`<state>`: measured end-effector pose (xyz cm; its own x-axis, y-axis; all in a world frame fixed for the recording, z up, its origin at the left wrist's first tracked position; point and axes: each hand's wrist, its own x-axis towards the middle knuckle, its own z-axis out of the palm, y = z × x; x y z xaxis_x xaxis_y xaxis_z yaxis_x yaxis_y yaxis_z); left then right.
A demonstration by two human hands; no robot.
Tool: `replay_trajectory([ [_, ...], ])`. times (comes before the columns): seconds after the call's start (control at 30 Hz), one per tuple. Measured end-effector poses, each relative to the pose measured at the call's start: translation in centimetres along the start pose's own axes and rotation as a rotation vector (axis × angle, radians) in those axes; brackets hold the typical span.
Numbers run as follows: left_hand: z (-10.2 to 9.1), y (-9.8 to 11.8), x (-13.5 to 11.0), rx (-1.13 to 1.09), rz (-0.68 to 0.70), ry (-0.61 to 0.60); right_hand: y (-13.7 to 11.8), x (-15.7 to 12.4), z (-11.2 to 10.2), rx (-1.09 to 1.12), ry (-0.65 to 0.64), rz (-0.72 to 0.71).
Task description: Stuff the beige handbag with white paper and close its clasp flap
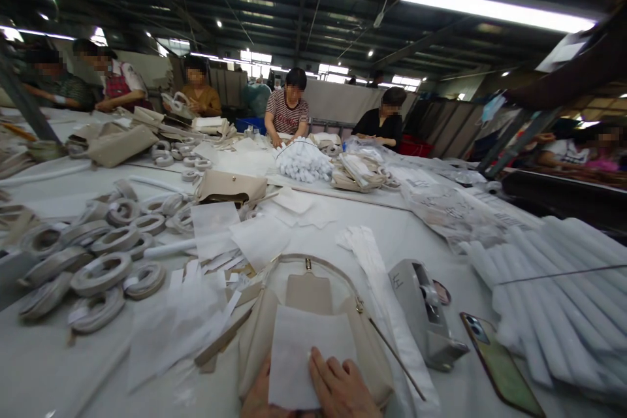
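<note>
A cream handbag (377, 372) lies open in front of me, its strap arched away over the table. Over it is a sheet of thin white paper (298, 333). My left hand (262, 392) holds the sheet at its lower left, with most fingers hidden behind it. My right hand (340, 385) is closed on the lower right part of the sheet, fingertips on its front face and the thumb out of sight. Behind the sheet, a beige tag-shaped flap (308, 294) hangs below a small metal clasp (308, 264).
Coiled beige straps (100, 272) and loose paper scraps (186, 320) spread leftward. A grey tape dispenser (424, 313), a phone (502, 362) and bundled white foam rods (553, 294) lie right. Another handbag (230, 186) sits farther back. Several co-workers (289, 108) sit across the table.
</note>
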<state>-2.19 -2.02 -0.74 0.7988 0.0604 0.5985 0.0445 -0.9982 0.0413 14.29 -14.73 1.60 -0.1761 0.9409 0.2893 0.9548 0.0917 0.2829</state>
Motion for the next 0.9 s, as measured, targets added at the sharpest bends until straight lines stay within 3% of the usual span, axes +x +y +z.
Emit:
replay_trajectory([
  [0.2,-0.5,0.5,0.9,0.058,0.031,0.072,0.8,0.7,-2.0,0.058,-0.022,-0.047],
  [0.33,-0.1,1.1,0.6,-0.075,-0.06,0.243,0.7,0.6,-2.3,0.065,-0.075,-0.015],
  [0.4,-0.4,1.3,0.4,-0.151,-0.03,0.319,0.4,0.4,-2.0,0.055,-0.08,0.002],
  [0.5,-2.1,1.6,1.3,-0.202,0.042,0.328,-0.3,0.0,-1.3,0.034,-0.059,0.038],
  [0.63,-5.6,2.1,5.0,-0.174,0.064,0.321,-1.6,-0.4,-0.2,0.063,-0.066,0.137],
  [0.73,-6.3,1.7,6.8,-0.083,0.089,0.148,-2.0,-0.6,0.3,0.139,-0.118,0.181],
  [0.83,-4.3,0.7,5.7,0.016,0.067,-0.181,-1.2,-0.6,-0.3,0.241,-0.197,0.166],
  [0.9,-2.4,0.1,4.0,0.046,0.084,-0.297,-0.4,-0.4,-1.5,0.347,-0.267,0.183],
])
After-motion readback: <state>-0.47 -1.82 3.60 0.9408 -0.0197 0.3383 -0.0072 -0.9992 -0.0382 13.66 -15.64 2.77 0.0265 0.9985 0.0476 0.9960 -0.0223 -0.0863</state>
